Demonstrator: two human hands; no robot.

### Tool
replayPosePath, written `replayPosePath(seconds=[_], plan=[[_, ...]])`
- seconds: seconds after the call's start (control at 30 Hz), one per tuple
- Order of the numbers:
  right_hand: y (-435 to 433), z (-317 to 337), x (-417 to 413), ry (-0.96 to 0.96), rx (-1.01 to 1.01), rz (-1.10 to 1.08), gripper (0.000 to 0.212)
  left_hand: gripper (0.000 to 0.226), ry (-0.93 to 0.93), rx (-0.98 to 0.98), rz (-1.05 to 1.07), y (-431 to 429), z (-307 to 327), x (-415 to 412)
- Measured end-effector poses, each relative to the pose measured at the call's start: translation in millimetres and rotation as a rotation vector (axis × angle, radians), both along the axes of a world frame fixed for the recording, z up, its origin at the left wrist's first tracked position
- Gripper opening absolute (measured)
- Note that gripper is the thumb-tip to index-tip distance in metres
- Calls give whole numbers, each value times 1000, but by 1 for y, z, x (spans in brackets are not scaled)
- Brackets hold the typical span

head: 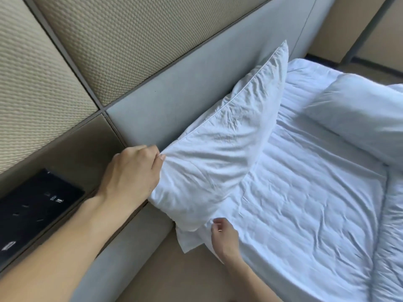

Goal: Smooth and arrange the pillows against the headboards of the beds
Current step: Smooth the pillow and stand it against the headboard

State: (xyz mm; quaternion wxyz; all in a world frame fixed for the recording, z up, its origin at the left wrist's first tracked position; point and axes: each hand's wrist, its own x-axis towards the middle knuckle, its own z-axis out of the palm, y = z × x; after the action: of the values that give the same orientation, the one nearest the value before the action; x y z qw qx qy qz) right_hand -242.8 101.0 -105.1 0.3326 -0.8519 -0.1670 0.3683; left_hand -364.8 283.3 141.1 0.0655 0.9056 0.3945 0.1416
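Note:
A wrinkled white pillow [220, 136] stands on its long edge, leaning against the grey padded headboard [174, 88] of the bed. My left hand [133, 173] grips the pillow's near upper corner, fingers pinched into the fabric. My right hand [222, 234] pinches the pillow's lower near corner where the pillowcase flap hangs over the mattress edge. A second white pillow [357, 118] lies flat farther along the bed, away from the headboard.
A white quilted mattress cover [305, 214] spreads over the bed. A black switch and socket panel [32, 210] sits in the wall at left. Beige textured wall panels [54, 73] rise above the headboard. A tan floor strip [174, 275] runs beside the bed.

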Motion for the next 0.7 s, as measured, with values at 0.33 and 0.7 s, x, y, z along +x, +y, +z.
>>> replayPosePath(seconds=[0.33,0.7], plan=[[130,217,105,-871,501,1041,45,25,247,-230,174,-22,26,5],[221,229,297,-1073,55,1624,36,31,271,-271,443,-40,28,18]])
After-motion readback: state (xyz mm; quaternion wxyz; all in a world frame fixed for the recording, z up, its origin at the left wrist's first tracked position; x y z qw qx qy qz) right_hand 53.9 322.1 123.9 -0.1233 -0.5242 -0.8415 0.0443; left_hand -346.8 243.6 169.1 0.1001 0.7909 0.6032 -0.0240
